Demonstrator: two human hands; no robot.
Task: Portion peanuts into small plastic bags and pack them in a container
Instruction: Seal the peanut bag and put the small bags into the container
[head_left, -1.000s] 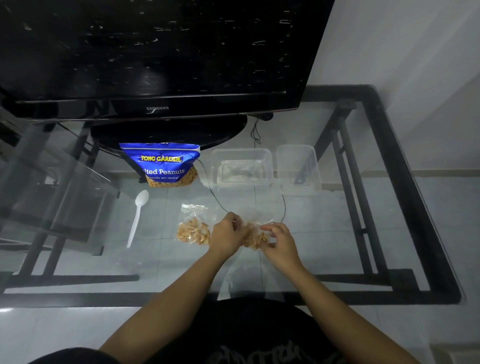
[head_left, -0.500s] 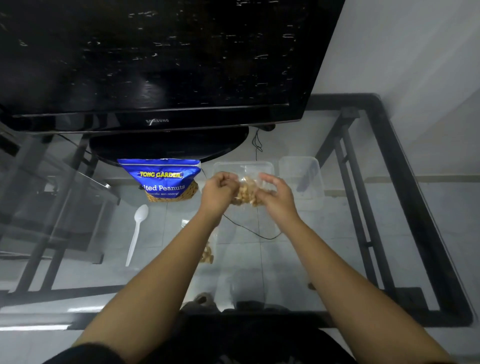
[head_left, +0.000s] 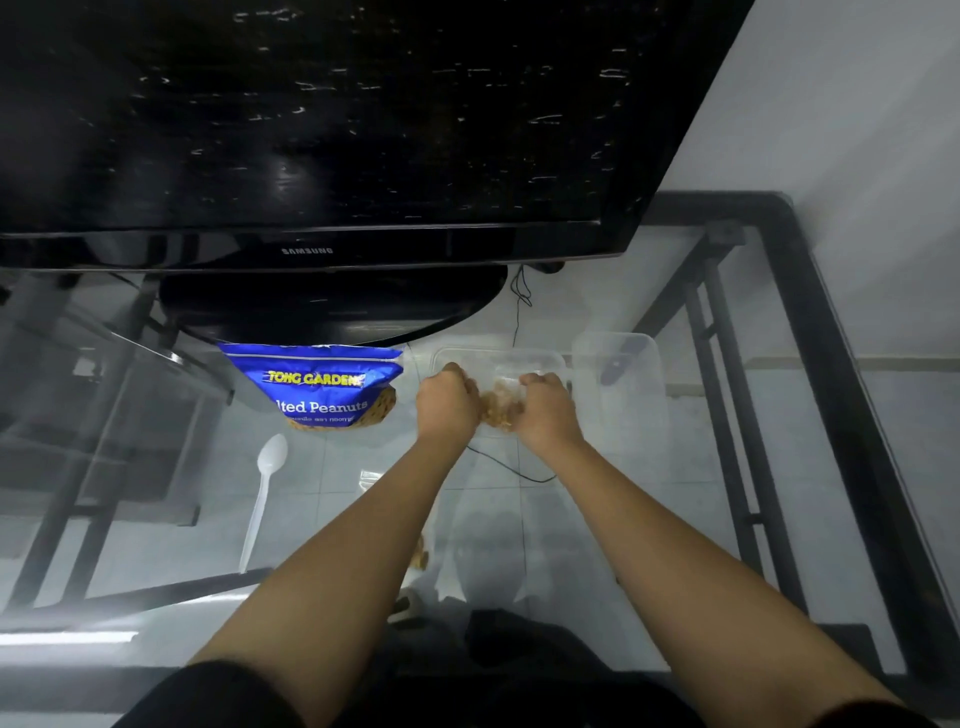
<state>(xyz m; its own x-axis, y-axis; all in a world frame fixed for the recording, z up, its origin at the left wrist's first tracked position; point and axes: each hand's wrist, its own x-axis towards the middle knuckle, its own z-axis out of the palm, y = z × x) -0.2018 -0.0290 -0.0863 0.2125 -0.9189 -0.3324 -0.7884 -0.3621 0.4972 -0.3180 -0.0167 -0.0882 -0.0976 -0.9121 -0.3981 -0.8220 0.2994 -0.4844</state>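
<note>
- A small bag of peanuts (head_left: 500, 404) is held between the two hands, over the near part of the clear container (head_left: 519, 356); whether the bag touches the container's floor cannot be told.
- The left hand (head_left: 445, 401) is curled round the bag's left side, with the knuckles turned up.
- The right hand (head_left: 545, 410) is curled round the bag's right side, so that the peanuts are seen only in the gap between the two hands.
- The clear container is set on the glass table (head_left: 675, 499), just in front of the television (head_left: 311, 130) and its dark base.
- A second clear tub (head_left: 628, 364) is placed just beside the container, on its right.
- A blue peanut pack (head_left: 317, 384) is stood to the left of the container, near the left hand, with loose peanuts visible at its lower edge.
- A white plastic spoon (head_left: 266, 488) is laid on the table below the pack, with its bowl pointed away from the person.
- A second filled bag (head_left: 421, 556) is lying on the table, mostly hidden by the left forearm.
- A black cable (head_left: 519, 472) is seen between the two forearms.
</note>
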